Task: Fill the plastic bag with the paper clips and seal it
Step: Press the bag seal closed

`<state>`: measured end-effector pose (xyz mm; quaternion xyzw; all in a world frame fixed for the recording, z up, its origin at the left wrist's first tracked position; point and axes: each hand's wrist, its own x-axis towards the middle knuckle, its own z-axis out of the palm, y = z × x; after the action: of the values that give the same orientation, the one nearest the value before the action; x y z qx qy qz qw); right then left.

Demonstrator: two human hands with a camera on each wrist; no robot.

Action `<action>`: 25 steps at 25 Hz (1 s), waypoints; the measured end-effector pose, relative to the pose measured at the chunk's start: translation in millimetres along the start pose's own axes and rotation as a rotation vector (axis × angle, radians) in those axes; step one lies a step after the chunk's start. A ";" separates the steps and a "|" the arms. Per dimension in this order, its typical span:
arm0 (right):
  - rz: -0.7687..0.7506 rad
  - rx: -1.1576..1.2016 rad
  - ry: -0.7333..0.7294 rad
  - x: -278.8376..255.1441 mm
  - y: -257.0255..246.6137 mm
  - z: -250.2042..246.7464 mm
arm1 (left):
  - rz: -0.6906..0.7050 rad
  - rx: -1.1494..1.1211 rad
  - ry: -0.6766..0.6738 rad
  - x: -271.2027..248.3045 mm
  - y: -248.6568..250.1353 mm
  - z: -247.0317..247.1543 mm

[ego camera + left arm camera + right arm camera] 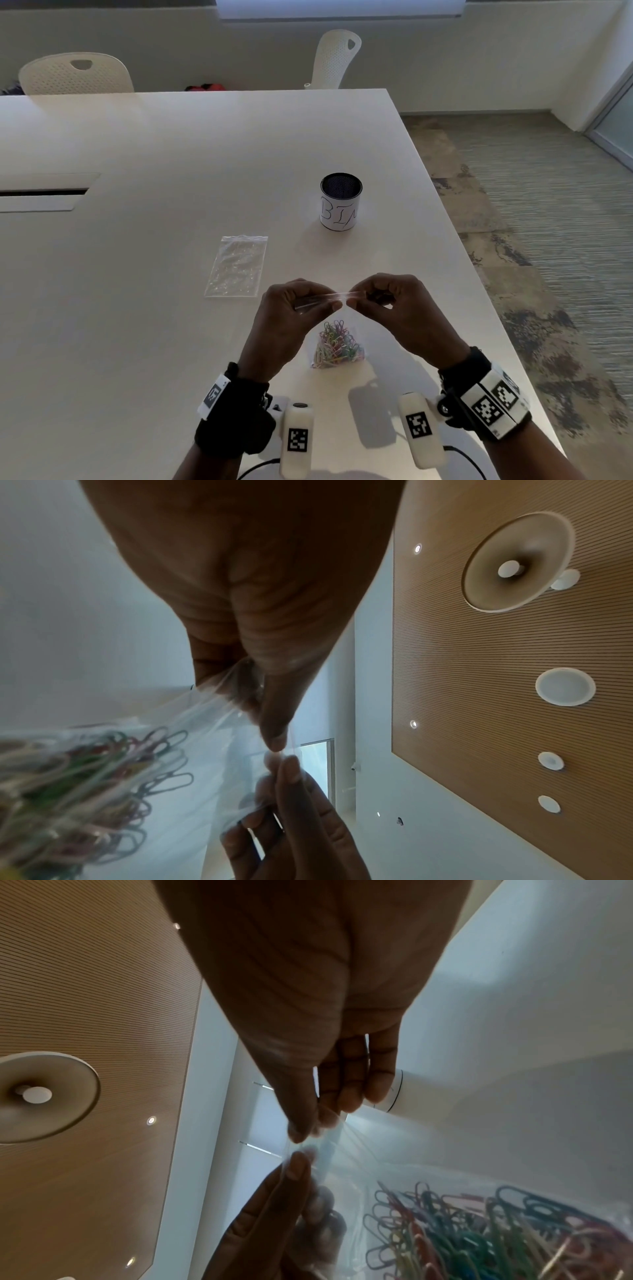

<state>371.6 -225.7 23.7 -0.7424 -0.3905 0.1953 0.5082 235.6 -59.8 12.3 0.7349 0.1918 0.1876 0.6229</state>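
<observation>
Paper clips (337,344) in bag (337,329); cup (341,202) behind.

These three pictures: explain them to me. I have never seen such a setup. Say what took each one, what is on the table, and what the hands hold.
No robot here: a person wears three cameras. The head view looks down at the table. The other two views look up along each wrist. The left hand and right hand pinch the top edge of a clear bag, lifted and filled with coloured paper clips. On the table lie an empty bag and a cup with handwritten letters.
</observation>
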 end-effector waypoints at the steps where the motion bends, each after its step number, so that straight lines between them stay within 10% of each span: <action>1: -0.003 0.007 0.001 0.0 0.0 0.8 | -0.003 -0.017 0.008 0.5 -0.7 -0.2; 25: -0.141 0.035 0.075 3.5 8.6 12.4 | 0.054 -0.053 0.058 -1.6 -7.3 3.5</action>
<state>368.4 -217.0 11.2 -0.7109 -0.4191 0.1377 0.5477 235.7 -62.4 4.5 0.7173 0.1850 0.2307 0.6309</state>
